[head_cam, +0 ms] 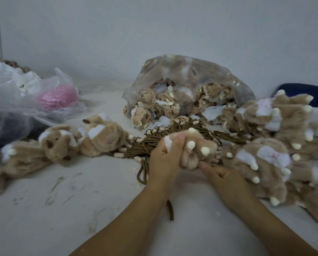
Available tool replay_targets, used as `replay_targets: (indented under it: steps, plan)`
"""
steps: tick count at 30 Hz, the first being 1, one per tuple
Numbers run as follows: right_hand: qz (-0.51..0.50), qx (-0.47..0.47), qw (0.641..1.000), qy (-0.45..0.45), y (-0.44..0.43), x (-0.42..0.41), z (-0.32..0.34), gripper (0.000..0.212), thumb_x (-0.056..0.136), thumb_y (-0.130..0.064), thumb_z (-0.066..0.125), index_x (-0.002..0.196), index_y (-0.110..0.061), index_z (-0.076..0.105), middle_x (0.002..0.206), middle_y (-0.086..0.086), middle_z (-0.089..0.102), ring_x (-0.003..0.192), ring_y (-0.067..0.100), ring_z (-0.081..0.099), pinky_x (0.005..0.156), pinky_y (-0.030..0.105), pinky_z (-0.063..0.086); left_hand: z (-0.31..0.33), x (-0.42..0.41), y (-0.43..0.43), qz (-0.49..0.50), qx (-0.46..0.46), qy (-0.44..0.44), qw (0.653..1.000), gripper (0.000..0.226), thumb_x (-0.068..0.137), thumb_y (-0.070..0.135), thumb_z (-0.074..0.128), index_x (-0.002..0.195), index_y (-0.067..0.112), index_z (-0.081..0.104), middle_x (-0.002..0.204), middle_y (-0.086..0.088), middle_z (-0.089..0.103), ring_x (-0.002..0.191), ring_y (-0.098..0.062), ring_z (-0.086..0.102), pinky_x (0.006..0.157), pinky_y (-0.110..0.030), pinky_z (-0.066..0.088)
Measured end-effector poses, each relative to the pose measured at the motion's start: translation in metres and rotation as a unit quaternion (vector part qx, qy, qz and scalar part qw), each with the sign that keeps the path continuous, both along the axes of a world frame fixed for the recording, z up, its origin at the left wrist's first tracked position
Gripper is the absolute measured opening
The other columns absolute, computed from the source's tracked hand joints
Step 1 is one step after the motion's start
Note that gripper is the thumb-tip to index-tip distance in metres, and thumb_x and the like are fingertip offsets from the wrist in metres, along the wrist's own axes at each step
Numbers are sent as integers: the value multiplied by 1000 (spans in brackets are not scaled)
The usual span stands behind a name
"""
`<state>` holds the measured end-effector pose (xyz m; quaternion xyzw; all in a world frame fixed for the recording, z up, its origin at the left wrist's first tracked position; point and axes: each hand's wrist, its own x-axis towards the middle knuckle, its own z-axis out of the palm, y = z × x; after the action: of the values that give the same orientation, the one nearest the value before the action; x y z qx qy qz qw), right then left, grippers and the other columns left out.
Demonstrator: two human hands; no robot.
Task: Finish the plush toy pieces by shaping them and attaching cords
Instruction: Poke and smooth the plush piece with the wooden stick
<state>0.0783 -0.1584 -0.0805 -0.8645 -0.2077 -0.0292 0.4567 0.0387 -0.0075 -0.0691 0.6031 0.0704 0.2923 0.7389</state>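
Seemingly midway: the left grip (165,156) clamps a plush piece (197,150) over the cords (150,145), the right grip (226,178) touches its underside, closure unclear, few shaped pieces (71,141) left of it, an unfinished heap (276,145) right.

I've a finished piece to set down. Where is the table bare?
Bare table near-left, between the left plush pile and left hand. Crowded: cords and bag behind the held plush piece, right plush pile beside the right hand.
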Motion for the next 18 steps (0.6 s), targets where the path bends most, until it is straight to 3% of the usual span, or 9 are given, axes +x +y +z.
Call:
replay_targets:
  steps: [4,7,10,11,15,18]
  plan:
    - [-8,-15,1000,3,-6,3,-2,81,66,-76,44,73,4,57,58,12,48,52,8,40,46,19,31,-1,0,3,19,-6,-6,1000,42,78,58,63,95,21,73,92,1,76,82,-7,69,67,-20,53]
    - [-18,-2,1000,11,-7,6,-3,79,66,-77,45,68,1,53,57,5,45,48,9,39,43,19,30,-2,1,4,39,0,-5,999,54,70,70,62,94,23,73,86,1,73,70,-7,64,59,-23,49]
    - [-19,-3,1000,10,-6,7,-4,80,64,-80,43,64,0,46,55,1,40,48,10,37,44,22,29,-3,2,2,28,-14,-12,999,52,67,68,66,92,22,72,96,-5,74,90,-19,71,78,-37,58]
    - [-16,-9,1000,4,-7,7,-3,77,64,-80,43,61,-3,45,53,0,40,48,10,37,43,22,29,-2,2,2,24,-15,-11,1000,52,67,67,67,92,22,72,97,-6,74,91,-20,71,79,-37,58]
    - [-17,-17,1000,-19,-11,8,1,66,66,-77,47,52,-14,34,47,-3,32,42,8,32,40,20,27,-4,0,4,25,0,-2,1000,55,68,69,64,90,19,70,77,4,68,60,0,58,54,-16,44]
    - [-16,-36,998,-38,-14,11,1,71,67,-77,46,56,-8,36,47,-2,33,43,8,32,42,22,27,-3,1,6,17,28,1,999,45,79,62,60,94,21,71,96,-2,71,80,-5,66,68,-23,51]
